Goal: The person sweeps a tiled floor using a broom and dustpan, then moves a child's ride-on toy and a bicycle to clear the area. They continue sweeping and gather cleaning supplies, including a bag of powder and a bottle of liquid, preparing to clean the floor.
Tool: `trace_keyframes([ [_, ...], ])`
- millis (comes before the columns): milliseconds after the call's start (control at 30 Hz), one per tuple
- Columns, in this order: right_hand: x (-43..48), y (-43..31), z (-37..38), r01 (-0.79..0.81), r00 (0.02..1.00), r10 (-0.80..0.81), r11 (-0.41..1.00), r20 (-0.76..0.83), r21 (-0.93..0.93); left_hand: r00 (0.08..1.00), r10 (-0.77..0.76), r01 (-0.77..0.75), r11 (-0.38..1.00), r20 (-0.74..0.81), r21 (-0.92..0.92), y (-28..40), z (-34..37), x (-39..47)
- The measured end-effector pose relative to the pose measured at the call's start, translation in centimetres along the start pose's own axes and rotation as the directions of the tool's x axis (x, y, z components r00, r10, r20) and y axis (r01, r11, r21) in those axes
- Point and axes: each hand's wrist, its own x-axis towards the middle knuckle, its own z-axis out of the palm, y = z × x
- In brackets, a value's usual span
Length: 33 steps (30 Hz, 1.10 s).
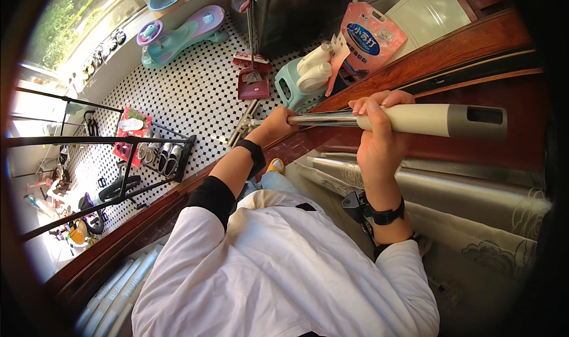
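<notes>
A long mop (329, 118) with a shiny metal pole runs across in front of me. Its pale plastic grip (426, 120) ends in a grey cap with a hanging slot. My right hand (380, 132) wraps the front of that grip. Lower on the metal pole, my left hand (278, 123) is closed around it. Beyond the left hand, a flat mop head (242, 126) rests on the tiled floor (186, 92) by the doorway; my hand and forearm hide part of it. Both wrists wear black bands.
A dustpan (254, 84) and broom (251, 59) stand past the mop head. Right of them are a pale green stool (291, 86) holding bottles and a pink detergent bag (371, 39). A black rack (182, 157) with shoes stands left. Farther off is a child's ride-on car (182, 37). Curtains (466, 194) hang right.
</notes>
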Motion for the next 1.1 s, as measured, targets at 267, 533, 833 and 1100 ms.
trace_keyframes([
  [267,1.0,-3.0,0.5,0.049,0.986,-0.052,0.999,0.159,0.023,0.979,-0.02,0.029,0.999,-0.202,0.044,3.7,0.0,-1.8],
  [533,8.7,1.2,1.6,0.049,0.915,-0.144,0.967,0.376,0.249,0.887,-0.122,0.125,0.992,-0.446,-0.023,1.6,-4.3,1.1],
  [833,13.2,10.6,-1.5,-0.042,0.999,0.047,0.985,-0.026,0.165,0.944,0.09,0.027,0.938,-0.317,0.347,-1.9,-7.9,5.6],
  [1100,11.7,12.5,-7.6,0.004,0.95,0.025,0.996,-0.311,0.09,0.981,-0.142,0.158,0.981,-0.135,0.115,-4.5,-6.9,-1.2],
])
